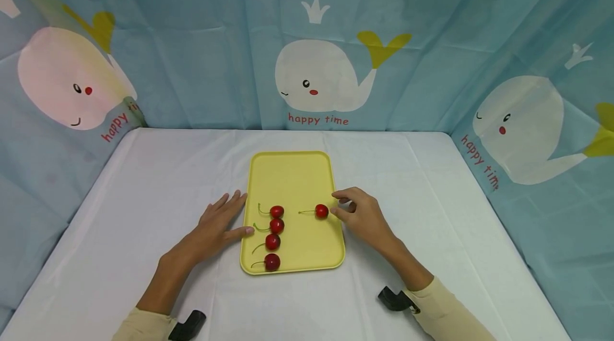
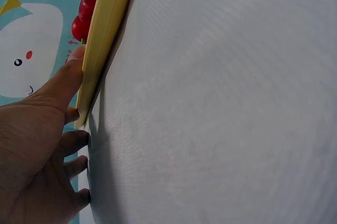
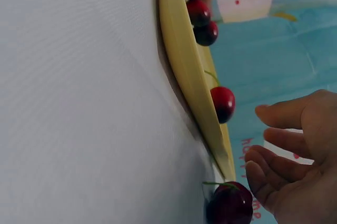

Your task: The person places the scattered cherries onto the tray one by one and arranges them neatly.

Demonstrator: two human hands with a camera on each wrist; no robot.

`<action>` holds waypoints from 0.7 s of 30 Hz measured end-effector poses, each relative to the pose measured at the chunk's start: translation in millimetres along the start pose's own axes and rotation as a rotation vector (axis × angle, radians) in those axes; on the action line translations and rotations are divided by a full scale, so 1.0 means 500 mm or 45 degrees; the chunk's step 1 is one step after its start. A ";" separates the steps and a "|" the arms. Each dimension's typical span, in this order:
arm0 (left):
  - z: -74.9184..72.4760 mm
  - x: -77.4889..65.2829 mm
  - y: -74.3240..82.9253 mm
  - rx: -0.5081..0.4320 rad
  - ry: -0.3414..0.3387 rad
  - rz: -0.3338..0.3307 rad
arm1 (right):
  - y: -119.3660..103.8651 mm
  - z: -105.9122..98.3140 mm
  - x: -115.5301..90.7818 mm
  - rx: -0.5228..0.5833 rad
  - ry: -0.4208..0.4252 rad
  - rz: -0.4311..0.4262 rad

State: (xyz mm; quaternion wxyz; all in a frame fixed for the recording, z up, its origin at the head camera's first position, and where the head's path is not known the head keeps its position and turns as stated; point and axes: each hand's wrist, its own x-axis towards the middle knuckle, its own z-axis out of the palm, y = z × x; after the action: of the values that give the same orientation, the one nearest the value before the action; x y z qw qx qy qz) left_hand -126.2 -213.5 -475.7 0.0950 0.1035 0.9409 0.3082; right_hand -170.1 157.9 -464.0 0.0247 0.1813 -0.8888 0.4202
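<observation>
A yellow tray (image 1: 292,176) lies on the white cloth. Several red cherries (image 1: 272,262) with green stems form a column on its left half. Another cherry (image 1: 321,211) sits alone near the right edge, its stem pointing left. My left hand (image 1: 216,229) lies spread at the left rim, its thumb touching the tray. At the right rim is my right hand (image 1: 362,218), thumb and index finger apart beside the lone cherry. In the right wrist view, a dark cherry (image 3: 230,205) is tucked against its lower curled fingers, raised off the cloth; the head view hides it.
A white cloth (image 1: 408,170) covers the table around the tray. Blue curtains (image 1: 192,64) with whale prints stand along the back and both sides. Black wrist devices (image 1: 397,299) sit by the beige sleeves.
</observation>
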 end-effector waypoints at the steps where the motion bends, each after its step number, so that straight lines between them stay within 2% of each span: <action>1: 0.000 0.000 0.000 -0.001 0.001 0.000 | 0.001 -0.004 -0.001 0.004 0.006 0.005; 12: 0.000 -0.002 0.002 -0.007 0.004 -0.004 | 0.020 -0.040 -0.016 0.005 0.061 0.015; 21: 0.000 -0.002 0.006 -0.003 0.005 -0.012 | 0.038 -0.071 -0.030 -0.048 0.105 0.046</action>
State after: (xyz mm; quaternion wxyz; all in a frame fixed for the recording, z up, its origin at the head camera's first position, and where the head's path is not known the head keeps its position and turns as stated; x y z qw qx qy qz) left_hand -125.1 -211.5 -474.0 0.0948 0.0984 0.9412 0.3091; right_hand -166.6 200.5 -458.0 0.0570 0.1473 -0.8979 0.4109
